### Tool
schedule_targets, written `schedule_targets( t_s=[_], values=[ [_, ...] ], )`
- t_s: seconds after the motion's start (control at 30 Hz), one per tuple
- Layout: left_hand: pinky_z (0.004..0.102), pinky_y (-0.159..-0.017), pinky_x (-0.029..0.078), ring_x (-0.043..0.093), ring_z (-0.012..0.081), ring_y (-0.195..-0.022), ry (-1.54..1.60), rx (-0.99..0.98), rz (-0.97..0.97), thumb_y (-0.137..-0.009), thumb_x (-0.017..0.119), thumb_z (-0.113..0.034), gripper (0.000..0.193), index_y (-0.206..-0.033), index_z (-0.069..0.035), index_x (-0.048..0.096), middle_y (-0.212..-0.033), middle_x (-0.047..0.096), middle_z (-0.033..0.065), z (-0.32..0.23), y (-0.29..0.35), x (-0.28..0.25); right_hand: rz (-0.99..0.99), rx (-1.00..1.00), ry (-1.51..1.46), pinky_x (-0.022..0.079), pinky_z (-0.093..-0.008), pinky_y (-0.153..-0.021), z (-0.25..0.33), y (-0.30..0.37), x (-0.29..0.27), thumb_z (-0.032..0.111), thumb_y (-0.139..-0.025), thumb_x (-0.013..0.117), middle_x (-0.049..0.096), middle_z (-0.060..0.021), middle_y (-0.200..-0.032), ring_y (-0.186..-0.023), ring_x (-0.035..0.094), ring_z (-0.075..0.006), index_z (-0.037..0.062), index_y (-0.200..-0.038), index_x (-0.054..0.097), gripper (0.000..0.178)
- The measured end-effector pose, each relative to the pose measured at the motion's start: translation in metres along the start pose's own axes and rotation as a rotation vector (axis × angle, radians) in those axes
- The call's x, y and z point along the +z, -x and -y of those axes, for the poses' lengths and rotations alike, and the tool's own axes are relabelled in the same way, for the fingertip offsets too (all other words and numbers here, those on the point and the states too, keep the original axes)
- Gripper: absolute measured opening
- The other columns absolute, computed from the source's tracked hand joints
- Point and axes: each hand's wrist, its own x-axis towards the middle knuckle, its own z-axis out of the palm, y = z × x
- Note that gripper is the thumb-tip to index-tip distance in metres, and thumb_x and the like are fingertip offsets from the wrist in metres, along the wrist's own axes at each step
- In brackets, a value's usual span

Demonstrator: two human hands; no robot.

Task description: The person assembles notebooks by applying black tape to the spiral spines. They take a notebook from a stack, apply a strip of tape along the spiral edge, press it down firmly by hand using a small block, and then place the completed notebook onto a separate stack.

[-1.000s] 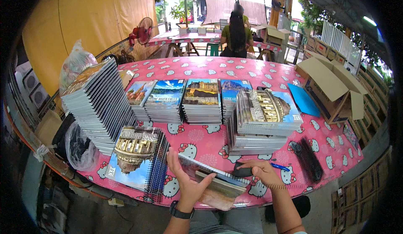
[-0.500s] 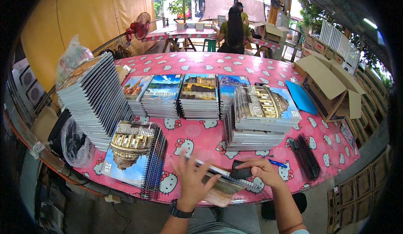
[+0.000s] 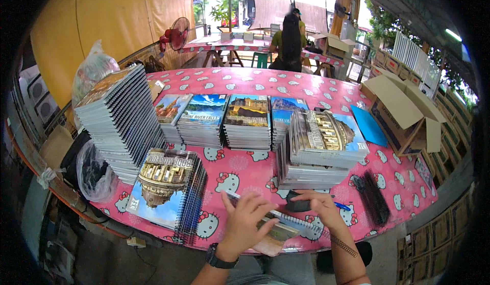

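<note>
My left hand point(image 3: 248, 223) is curled over a small notebook point(image 3: 273, 240) at the table's near edge, gripping it with the fingers a little apart. Along the notebook's upper edge runs a dark wire spiral point(image 3: 344, 245), whose loose end sticks out to the right across my right wrist. My right hand point(image 3: 319, 207) closes its fingertips on a dark block-like piece point(image 3: 298, 202), its exact kind unclear, just above the spiral. Beside that hand lies a blue pen point(image 3: 342, 206), partly hidden by it.
Left stand a tall notebook stack point(image 3: 120, 124) and a shorter one point(image 3: 163, 188). More stacks point(image 3: 247, 124) line the middle, with another point(image 3: 326, 142) at right. Loose black spirals point(image 3: 372, 198), a blue sheet point(image 3: 368, 125) and an opened carton point(image 3: 398, 109) are rightward. A person point(image 3: 290, 42) sits beyond.
The spiral now reaches farther right, past my right wrist. My left hand's fingers have drawn in over the notebook. The whole view has shifted slightly.
</note>
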Motion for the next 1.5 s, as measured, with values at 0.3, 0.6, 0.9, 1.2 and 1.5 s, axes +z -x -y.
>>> schedule_targets(
  t_s=[0.3, 0.6, 0.9, 1.2, 1.5],
  values=[
    [0.0608, -0.099, -0.005, 0.054, 0.0163, -0.091, 0.056, 0.126, 0.194, -0.080, 0.061, -0.025, 0.013, -0.090, -0.017, 0.064, -0.088, 0.057, -0.0025, 0.011, -0.012, 0.005, -0.123, -0.020, -0.185, 0.040, -0.0188, -0.051, -0.007, 0.015, -0.003, 0.075, -0.074, 0.040, 0.062, -0.0114, -0.101, -0.070, 0.054, -0.0083, -0.0010, -0.101, 0.065, 0.084],
    [0.0581, -0.101, 0.001, 0.051, 0.0196, -0.097, -0.050, 0.015, 0.052, -0.071, 0.069, -0.026, 0.024, -0.092, -0.016, 0.063, -0.092, 0.056, -0.0004, -0.002, -0.016, -0.006, -0.046, 0.005, -0.161, 0.041, -0.0180, -0.053, -0.019, 0.009, 0.006, 0.065, -0.078, 0.048, 0.061, -0.0121, -0.109, -0.074, 0.057, -0.0105, 0.0024, -0.103, 0.065, 0.070],
    [0.0531, -0.103, 0.008, 0.051, 0.0214, -0.097, 0.065, -0.044, -0.076, -0.062, 0.077, -0.023, 0.030, -0.087, -0.014, 0.064, -0.087, 0.056, 0.0011, 0.022, -0.002, 0.003, 0.012, -0.070, -0.517, 0.041, -0.0312, -0.087, -0.008, 0.001, 0.014, 0.044, -0.085, 0.051, 0.062, -0.0153, -0.104, -0.097, 0.057, -0.0220, -0.0015, -0.095, 0.066, 0.049],
    [0.0427, -0.101, 0.026, 0.046, 0.0248, -0.110, 0.435, -0.236, -0.463, -0.066, 0.075, -0.010, 0.077, -0.130, -0.004, 0.034, -0.125, 0.043, 0.0117, 0.028, 0.008, 0.021, 0.043, 0.006, -0.373, 0.046, -0.0314, -0.079, -0.006, -0.018, 0.019, 0.044, -0.083, 0.056, 0.064, -0.0158, -0.100, -0.091, 0.060, -0.0210, -0.0049, -0.093, 0.065, 0.051],
    [0.0277, -0.092, 0.037, 0.046, 0.0143, -0.105, 1.053, -0.508, -0.446, -0.077, 0.065, 0.003, 0.061, -0.131, 0.003, 0.036, -0.117, 0.048, 0.0082, 0.038, 0.025, 0.037, 0.060, 0.067, 0.141, 0.043, -0.0342, -0.087, -0.008, -0.028, 0.014, 0.038, -0.086, 0.053, 0.062, -0.0167, -0.105, -0.097, 0.058, -0.0248, -0.0043, -0.093, 0.065, 0.044]
  ],
)
